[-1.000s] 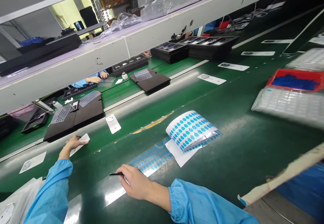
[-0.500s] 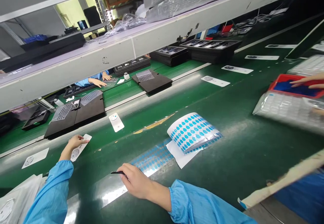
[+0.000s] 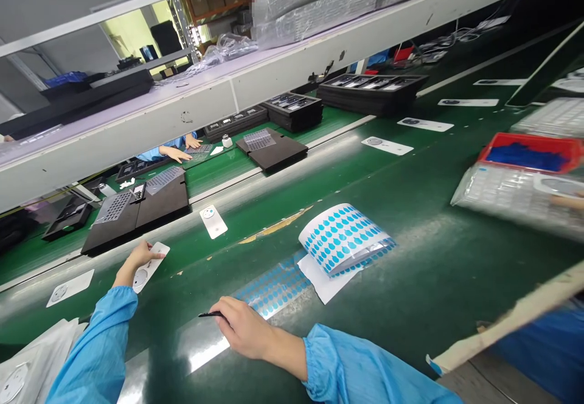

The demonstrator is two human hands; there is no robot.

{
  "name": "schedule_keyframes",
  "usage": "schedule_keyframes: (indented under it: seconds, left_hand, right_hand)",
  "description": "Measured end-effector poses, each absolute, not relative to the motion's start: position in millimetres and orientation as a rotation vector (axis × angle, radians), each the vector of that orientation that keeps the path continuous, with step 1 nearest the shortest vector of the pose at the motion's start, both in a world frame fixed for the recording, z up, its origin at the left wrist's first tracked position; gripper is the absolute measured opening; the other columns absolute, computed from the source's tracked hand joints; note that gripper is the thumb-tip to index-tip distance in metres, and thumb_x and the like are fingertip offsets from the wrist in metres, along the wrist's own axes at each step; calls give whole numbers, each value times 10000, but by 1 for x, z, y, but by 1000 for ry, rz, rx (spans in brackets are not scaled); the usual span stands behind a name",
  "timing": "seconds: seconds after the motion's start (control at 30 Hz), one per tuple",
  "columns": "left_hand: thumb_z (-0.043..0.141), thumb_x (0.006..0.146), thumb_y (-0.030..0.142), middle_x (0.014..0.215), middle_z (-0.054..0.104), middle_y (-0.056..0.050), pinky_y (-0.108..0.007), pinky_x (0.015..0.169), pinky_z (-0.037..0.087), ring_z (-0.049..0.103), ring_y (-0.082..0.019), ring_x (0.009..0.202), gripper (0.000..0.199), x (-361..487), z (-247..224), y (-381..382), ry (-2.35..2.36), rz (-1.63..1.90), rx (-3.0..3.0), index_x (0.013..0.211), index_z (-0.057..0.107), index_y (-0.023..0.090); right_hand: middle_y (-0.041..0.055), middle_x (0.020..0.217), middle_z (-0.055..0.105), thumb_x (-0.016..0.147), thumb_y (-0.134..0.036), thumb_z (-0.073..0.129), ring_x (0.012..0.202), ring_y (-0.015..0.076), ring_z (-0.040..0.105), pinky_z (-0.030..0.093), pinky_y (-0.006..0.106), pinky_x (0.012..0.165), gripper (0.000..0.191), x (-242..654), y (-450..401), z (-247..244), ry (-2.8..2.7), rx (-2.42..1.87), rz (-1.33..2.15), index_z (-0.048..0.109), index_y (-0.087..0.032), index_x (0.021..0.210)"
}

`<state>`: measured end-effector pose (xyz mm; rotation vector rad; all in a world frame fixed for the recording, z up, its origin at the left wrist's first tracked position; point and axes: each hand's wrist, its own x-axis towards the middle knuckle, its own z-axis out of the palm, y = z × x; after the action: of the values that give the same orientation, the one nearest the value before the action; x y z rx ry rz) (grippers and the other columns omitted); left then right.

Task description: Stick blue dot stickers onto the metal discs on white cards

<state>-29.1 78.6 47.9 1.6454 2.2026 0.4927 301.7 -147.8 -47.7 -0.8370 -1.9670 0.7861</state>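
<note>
Left hand (image 3: 137, 257) lies with loosely open fingers on a white plate (image 3: 150, 260) at the far side of the green belt (image 3: 410, 282), while the right hand (image 3: 244, 328) pinches black tweezers (image 3: 208, 314) just beside a flat sheet of blue stickers (image 3: 274, 285), near the curled sticker sheet (image 3: 342, 233).
</note>
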Motion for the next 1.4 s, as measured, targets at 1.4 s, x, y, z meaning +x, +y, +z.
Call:
schedule_keyframes:
  seconds: [1.4]
  left_hand:
    - [872, 787, 603, 861, 798, -147, -354, 820, 591, 753, -244, 796, 492, 91, 8, -232, 1215, 727, 794, 898, 738, 143]
  right_hand:
    - [100, 1008, 635, 1118, -435, 421, 963, 238, 624, 514, 399, 894, 390, 341, -126, -37, -1540, -1168, 742, 729, -195, 1113]
